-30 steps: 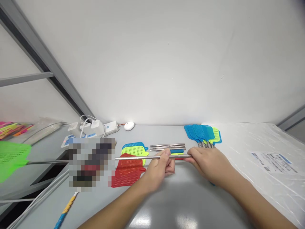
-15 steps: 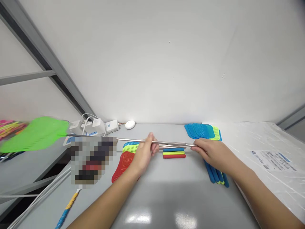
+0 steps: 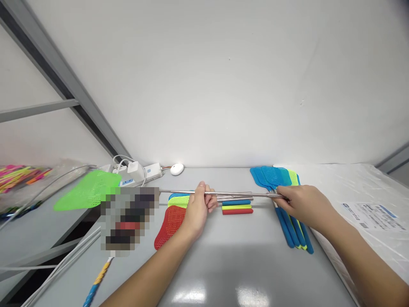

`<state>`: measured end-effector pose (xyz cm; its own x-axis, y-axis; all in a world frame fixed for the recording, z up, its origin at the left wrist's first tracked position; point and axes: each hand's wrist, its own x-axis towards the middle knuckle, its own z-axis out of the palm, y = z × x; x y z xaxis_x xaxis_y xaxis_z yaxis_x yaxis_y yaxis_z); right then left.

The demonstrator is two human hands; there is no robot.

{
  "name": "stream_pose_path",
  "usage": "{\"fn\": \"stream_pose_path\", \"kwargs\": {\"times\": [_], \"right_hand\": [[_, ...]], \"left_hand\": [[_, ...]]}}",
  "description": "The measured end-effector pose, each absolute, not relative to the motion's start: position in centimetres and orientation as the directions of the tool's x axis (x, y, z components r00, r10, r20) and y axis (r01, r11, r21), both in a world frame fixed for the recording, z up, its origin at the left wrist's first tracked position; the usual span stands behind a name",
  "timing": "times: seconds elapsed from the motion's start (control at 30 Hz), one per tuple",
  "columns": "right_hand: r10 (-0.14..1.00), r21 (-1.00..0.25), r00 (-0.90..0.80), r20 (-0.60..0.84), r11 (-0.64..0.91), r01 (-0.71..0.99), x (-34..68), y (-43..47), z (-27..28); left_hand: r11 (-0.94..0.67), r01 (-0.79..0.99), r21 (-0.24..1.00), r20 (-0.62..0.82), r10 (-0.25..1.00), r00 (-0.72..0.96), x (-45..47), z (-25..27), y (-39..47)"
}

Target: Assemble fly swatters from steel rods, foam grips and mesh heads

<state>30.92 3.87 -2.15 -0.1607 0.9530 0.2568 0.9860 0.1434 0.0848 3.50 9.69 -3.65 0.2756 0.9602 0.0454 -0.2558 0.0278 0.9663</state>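
A fly swatter with a bright green mesh head and a thin metal rod lies level across the view, above the table. My left hand is closed around the middle of the rod, thumb on top. At the rod's right end, my right hand grips it; the fingers hide that end. Below my left hand are blue, yellow-green and red swatter heads, partly covered by the wrist. Their blue, yellow and red handles lie side by side to the right. Several blue swatters fan out under my right hand.
White plugs and a power strip stand at the back left, with a white oval device beside them. A pixelated patch hides something at left. Plastic-wrapped goods with a label lie at right. Bagged colourful items are far left.
The green swatter head has shifted to the right, and my right hand has moved right along with the rod's end. My left hand has stayed nearly in place. The view has shifted slightly.
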Motion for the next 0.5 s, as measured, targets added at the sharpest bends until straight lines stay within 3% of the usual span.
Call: {"fn": "stream_pose_path", "kwargs": {"times": [0.33, 0.5], "right_hand": [[0.926, 0.144, -0.181, 0.332, 0.139, 0.98, 28.1, 3.4, -2.9], [0.942, 0.057, -0.191, 0.276, 0.182, 0.982, 29.7, 4.2, -3.2]], "left_hand": [[0.065, -0.173, 0.983, 0.004, 0.928, 0.373, 4.6, -4.6, 8.2], [-0.097, -0.076, 0.992, 0.118, 0.915, 0.386, 3.8, -3.1, 8.5]]}}
